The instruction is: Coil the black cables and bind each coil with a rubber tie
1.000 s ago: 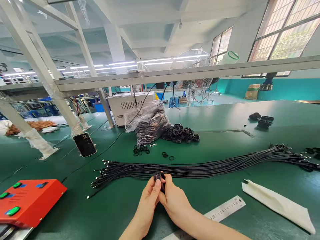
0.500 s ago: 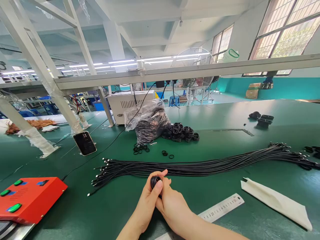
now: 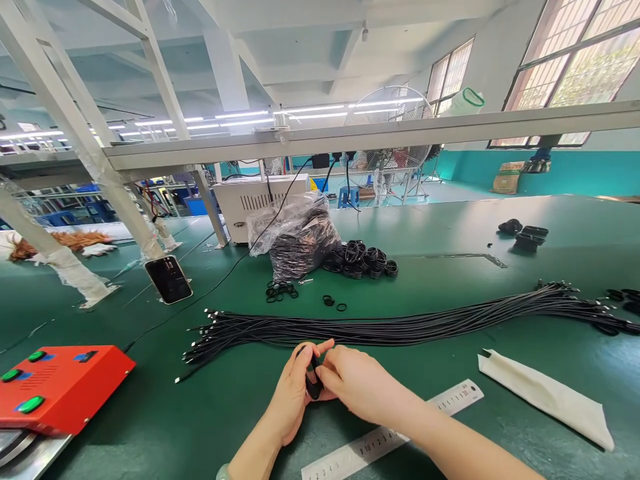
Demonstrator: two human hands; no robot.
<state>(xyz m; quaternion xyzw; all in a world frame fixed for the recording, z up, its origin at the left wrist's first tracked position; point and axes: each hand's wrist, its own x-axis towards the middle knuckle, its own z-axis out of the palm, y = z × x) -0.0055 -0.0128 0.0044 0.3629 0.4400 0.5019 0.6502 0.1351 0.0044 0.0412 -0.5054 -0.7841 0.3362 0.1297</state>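
A small stack of black rings (image 3: 314,385) is held between my two hands, partly covered by fingers. My left hand (image 3: 295,383) is closed round its left side, thumb on top. On its right side, the fingers of my right hand (image 3: 345,373) pinch at the rings. Just beyond my hands lies a long bundle of black cables (image 3: 350,331) with metal-tipped ends. Under my right forearm runs a steel ruler (image 3: 367,448). A few loose black rings (image 3: 341,307) lie behind the cables.
A red box with green buttons (image 3: 65,387) stands at left, a phone (image 3: 169,279) leaning behind it. Farther back are a plastic bag of black parts (image 3: 303,243) and piled black rings (image 3: 363,259). A folded pale sheet (image 3: 545,400) lies right; a metal rail (image 3: 350,139) crosses above.
My right hand has shifted its grip, its fingers now pinching at the rings' right side with the wrist farther right. The rings have turned more edge-on, and more of the ruler's near end shows.
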